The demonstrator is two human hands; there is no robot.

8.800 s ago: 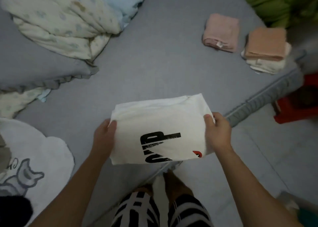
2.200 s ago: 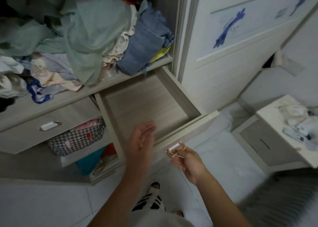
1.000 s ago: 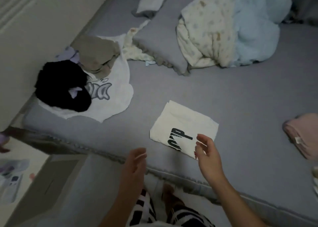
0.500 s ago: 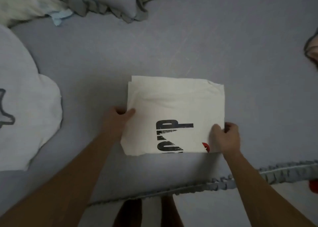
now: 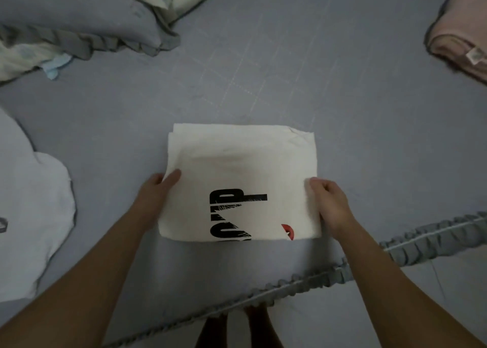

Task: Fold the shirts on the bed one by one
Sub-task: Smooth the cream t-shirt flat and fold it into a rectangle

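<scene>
At far left we see a white garment (image 5: 29, 215) spread flat on the bed (image 5: 263, 70), w/ a grey pillow (image 5: 79, 18) above it. Our left hand (image 5: 155, 192) grips the left edge of the folded white shirt (image 5: 242, 179), thumb on top, fingers under. Shirt lies centre, near the ruffled bed edge; black lettering & a red mark face up. Our right hand (image 5: 329, 202) pinches its right edge. Folded pink cloth (image 5: 458, 36) sits at upper right, well apart.
</scene>
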